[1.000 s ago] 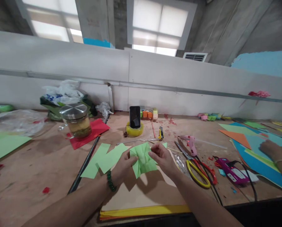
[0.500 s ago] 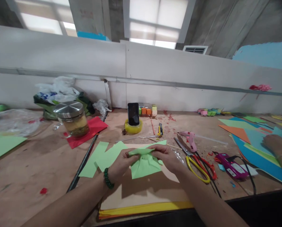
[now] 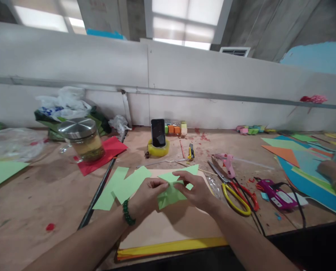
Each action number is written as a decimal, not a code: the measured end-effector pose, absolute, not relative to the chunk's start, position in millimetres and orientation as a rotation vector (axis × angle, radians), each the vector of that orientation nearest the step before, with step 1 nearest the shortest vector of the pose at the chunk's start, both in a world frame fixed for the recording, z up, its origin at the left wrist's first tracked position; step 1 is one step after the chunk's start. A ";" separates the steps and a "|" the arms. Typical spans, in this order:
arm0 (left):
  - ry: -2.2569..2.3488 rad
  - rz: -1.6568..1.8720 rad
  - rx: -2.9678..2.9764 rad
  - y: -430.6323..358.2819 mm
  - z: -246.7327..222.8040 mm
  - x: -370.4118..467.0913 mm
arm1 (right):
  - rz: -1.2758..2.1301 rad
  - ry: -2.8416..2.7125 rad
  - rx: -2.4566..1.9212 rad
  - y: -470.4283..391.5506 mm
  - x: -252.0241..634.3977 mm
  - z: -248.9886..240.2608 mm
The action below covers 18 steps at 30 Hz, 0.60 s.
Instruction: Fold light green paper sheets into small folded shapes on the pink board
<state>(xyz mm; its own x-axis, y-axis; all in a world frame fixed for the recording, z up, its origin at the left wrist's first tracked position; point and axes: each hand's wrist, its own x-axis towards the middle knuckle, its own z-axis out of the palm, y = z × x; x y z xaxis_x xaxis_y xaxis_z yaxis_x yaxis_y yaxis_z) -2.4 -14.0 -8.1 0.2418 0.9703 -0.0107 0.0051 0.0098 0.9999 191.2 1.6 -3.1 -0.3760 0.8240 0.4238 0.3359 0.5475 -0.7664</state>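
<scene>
Both my hands press a small folded piece of light green paper (image 3: 169, 194) down on a tan card sheet (image 3: 170, 226) at the table's front middle. My left hand (image 3: 148, 194), with a green bead bracelet at the wrist, pinches the paper's left side. My right hand (image 3: 196, 190) lies over its right side with the fingers pointing left. More light green paper offcuts (image 3: 123, 186) lie just left of my hands.
Yellow-handled scissors (image 3: 235, 195), a pink glue gun (image 3: 227, 165) and a purple glue gun (image 3: 275, 194) lie to the right. A lidded glass jar (image 3: 85, 141), a phone on a tape roll (image 3: 158, 137) and a utility knife (image 3: 191, 152) stand behind. Another person's hand (image 3: 331, 169) rests on coloured sheets far right.
The green paper was held up and open, then folded flatter and lowered onto the card. Both my hands came down and closer together over it.
</scene>
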 end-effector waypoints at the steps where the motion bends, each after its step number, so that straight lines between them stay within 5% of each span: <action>1: 1.028 1.026 1.337 -13.9 -9.0 -1.5 | 0.727 -1.980 -0.942 1.6 191.1 -2.9; 18: 1.080 1.046 1.516 -20.6 -3.7 1.1 | 0.944 -2.038 -1.010 7.4 197.2 10.6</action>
